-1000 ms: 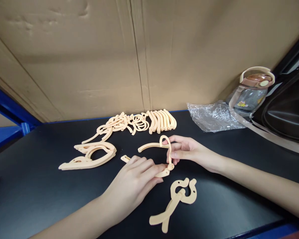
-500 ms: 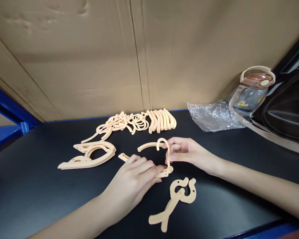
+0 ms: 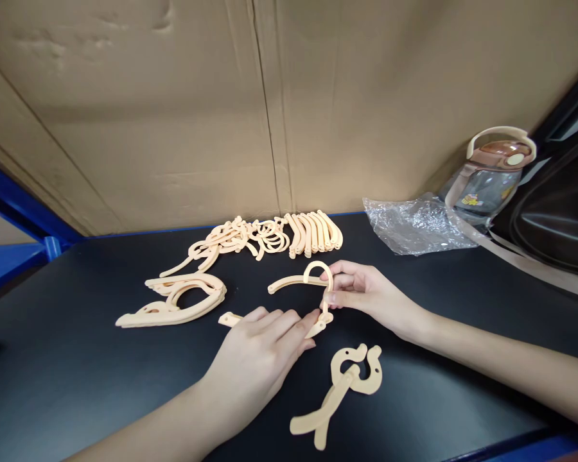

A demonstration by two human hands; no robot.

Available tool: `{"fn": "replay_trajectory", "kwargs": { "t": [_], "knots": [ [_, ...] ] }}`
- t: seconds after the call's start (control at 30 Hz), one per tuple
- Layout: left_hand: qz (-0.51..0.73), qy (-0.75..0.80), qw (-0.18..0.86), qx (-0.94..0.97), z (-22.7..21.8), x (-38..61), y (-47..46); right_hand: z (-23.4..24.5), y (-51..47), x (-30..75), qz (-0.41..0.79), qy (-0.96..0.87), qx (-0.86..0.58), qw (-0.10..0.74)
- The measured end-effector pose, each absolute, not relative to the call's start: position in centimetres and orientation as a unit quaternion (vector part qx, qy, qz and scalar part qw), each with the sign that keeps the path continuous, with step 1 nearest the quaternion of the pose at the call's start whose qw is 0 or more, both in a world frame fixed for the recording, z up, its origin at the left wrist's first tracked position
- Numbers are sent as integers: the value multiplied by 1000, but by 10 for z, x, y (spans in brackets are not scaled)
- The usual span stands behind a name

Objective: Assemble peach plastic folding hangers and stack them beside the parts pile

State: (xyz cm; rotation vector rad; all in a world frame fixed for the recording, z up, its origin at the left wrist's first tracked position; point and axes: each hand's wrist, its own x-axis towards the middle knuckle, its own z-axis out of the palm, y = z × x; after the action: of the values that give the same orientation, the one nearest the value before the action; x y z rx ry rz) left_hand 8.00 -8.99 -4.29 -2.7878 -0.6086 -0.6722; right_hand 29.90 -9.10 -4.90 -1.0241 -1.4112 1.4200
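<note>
My left hand is closed over a cream hanger arm, whose two ends stick out past the fingers. My right hand pinches a curved hanger hook. The hook's flat base meets the right end of the arm by my left fingertips; whether they are locked together I cannot tell. Behind the hook, another hanger arm reaches left from my right fingers; whether they hold it too is hidden. Nearer me lies a joined piece with two curved claws and crossed legs, touched by neither hand.
Folded hangers lie stacked at the left. Toward the back are a pile of loose hooks and a row of hanger arms. A clear plastic bag, a strapped water bottle and a black object occupy the right. Cardboard walls the back.
My left hand has turned the hanger arm a little, so more of its left end shows. The hook's base has risen slightly with it. The view has shifted slightly.
</note>
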Motion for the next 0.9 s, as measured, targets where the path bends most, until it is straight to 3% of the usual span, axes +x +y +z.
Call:
{"fn": "replay_trajectory", "kwargs": {
  "t": [0.3, 0.9],
  "knots": [
    [-237, -223, 126, -937, -45, 80, -92, -53, -90, 298, 564, -569, -395, 450],
    [-231, -220, 127, -939, -46, 81, -92, -52, -93, 298, 543, -618, -393, 409]
  ]
}}
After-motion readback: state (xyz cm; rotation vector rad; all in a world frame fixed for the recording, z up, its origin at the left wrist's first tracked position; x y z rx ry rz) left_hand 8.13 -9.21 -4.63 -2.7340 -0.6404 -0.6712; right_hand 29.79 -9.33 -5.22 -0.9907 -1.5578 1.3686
